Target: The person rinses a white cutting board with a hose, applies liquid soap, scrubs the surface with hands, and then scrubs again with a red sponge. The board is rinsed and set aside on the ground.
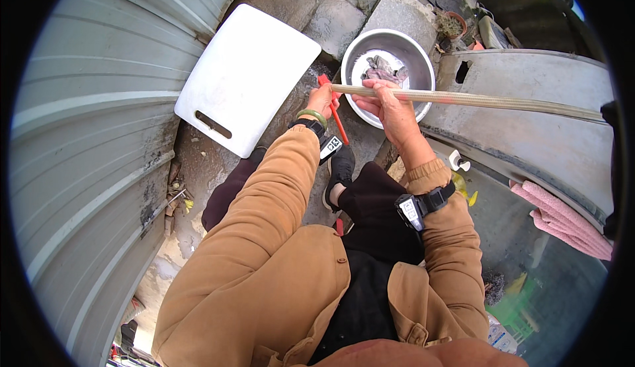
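Observation:
My left hand (pixel 321 103) grips one end of a clear braided hose (pixel 466 98). At that end is a thin red plastic piece (pixel 339 125), partly hidden by my fingers; its exact kind is unclear. Farther along, my right hand (pixel 394 111) holds the hose loosely, fingers spread around it. Beneath the hose stands a round metal basin (pixel 349 49) with a wet grey-and-pink cloth (pixel 384 69) inside. Left of my hands, a white cutting board (pixel 248 69) with a handle slot leans at a slant.
Corrugated metal sheeting (pixel 99 94) walls the left side. To the right are a pale slab (pixel 526 87) with a hole, a folded pink towel (pixel 560 215) and a glassy panel (pixel 550 287). Wet stone paving (pixel 335 17) lies ahead, with a potted plant (pixel 450 24) beyond.

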`<state>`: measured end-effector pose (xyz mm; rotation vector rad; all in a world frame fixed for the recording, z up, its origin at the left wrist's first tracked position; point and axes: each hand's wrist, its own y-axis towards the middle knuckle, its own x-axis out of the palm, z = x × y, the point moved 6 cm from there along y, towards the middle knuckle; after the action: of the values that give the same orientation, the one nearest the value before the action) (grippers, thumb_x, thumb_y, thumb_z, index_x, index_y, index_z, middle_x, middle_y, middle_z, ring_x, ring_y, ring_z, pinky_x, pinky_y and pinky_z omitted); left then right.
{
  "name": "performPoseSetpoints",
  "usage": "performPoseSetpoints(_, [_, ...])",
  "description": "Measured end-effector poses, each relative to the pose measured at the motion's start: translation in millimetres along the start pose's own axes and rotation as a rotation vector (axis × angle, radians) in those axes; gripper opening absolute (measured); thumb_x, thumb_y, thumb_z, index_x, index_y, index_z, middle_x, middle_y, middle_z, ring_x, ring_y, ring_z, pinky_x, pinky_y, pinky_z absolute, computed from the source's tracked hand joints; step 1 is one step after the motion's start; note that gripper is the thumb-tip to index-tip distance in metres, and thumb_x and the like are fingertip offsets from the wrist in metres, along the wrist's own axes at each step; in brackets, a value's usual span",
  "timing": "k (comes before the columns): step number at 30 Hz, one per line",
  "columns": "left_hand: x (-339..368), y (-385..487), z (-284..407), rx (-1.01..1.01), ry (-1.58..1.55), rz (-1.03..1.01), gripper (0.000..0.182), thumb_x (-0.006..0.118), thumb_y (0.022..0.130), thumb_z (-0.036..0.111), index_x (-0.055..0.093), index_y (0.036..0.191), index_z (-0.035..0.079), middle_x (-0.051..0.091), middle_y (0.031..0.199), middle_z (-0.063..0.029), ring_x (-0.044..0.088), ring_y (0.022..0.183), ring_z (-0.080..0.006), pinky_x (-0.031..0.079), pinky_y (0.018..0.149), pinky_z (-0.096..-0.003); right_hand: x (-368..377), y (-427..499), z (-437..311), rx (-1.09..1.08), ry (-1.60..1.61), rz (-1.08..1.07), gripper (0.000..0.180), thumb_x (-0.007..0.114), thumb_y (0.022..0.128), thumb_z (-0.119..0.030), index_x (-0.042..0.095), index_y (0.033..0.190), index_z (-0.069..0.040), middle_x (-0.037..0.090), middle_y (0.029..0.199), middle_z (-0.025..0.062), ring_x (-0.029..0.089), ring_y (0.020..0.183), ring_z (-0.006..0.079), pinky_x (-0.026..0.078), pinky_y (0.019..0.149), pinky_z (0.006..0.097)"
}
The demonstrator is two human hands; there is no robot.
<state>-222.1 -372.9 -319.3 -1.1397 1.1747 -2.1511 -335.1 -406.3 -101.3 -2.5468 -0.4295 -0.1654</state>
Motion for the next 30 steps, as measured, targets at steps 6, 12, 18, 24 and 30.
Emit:
performPoseSetpoints(6, [-5.6,-1.7,3.2,0.074,0.075,0.221,0.019,0.05,0.096,0.031,0.043,0.102,0.014,0.046,0.062,-0.0034,0.046,0.046,-0.013,0.032,0.037,-0.0241,3.1,-3.3,-1.2,0.011,-0.007,-0.028,0.035,0.052,0.1,-0.023,0.057,0.118,0.007,0.064,0.11,0.018,0.069,0.095,0.0253,0.058,0.085,0.0301])
performPoseSetpoints(12, [-2.1,-7.4,4.8,0.043,0.12,0.162,0.043,0.045,0.096,0.058,0.044,0.096,0.014,0.046,0.057,-0.0036,0.048,0.043,-0.0143,0.033,0.035,-0.0256,2.3,-3.9,1.3,0.023,0.0,-0.015,0.034,0.053,0.099,-0.023,0.058,0.117,0.006,0.063,0.112,0.0174,0.068,0.097,0.0243,0.058,0.086,0.0302])
performPoseSetpoints(18, [-2.8,-7.7,8.4,0.097,0.078,0.109,0.042,0.045,0.095,0.052,0.047,0.082,0.012,0.046,0.051,-0.0042,0.049,0.041,-0.0172,0.034,0.034,-0.0301,4.1,-2.9,3.4,0.008,0.018,-0.033,0.034,0.053,0.1,-0.023,0.057,0.118,0.006,0.063,0.112,0.016,0.066,0.101,0.024,0.058,0.087,0.031])
performPoseSetpoints(24, [0.4,-9.2,9.2,0.16,0.033,0.176,0.012,0.051,0.09,0.023,0.048,0.085,0.013,0.046,0.056,-0.0042,0.045,0.041,-0.0176,0.031,0.035,-0.0322,5.9,-2.9,0.7,-0.011,-0.001,-0.028,0.031,0.049,0.101,-0.02,0.057,0.118,0.006,0.064,0.109,0.0181,0.068,0.098,0.0282,0.058,0.087,0.0329])
performPoseSetpoints(30, [2.3,-10.5,11.2,0.172,0.038,0.14,0.014,0.053,0.095,0.028,0.046,0.094,0.015,0.045,0.061,-0.0039,0.039,0.042,-0.0165,0.031,0.038,-0.0308,6.7,-2.2,1.0,-0.004,0.017,-0.019,0.032,0.049,0.102,-0.019,0.057,0.118,0.006,0.064,0.109,0.0191,0.069,0.098,0.0284,0.059,0.086,0.0326])
